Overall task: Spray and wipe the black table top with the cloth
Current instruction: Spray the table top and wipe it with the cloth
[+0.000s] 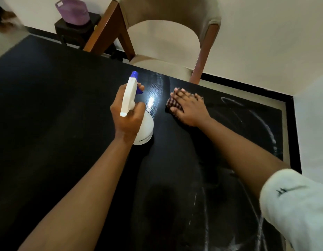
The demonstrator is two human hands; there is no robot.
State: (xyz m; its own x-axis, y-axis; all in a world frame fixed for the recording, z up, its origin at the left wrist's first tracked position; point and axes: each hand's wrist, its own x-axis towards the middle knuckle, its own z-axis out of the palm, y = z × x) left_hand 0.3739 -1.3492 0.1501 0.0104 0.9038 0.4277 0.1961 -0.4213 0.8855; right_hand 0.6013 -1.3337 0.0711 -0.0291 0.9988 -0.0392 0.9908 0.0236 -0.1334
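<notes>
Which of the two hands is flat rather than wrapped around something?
The right hand, fingers spread, pressing the checked cloth on the black table top. The left hand instead is curled around the neck of the white spray bottle.

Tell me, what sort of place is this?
Most likely a dining corner in a home. A cushioned wooden chair stands at the far edge of a black table, a purple container sits on a small dark stand, and the left hand holds a household spray bottle.
</notes>
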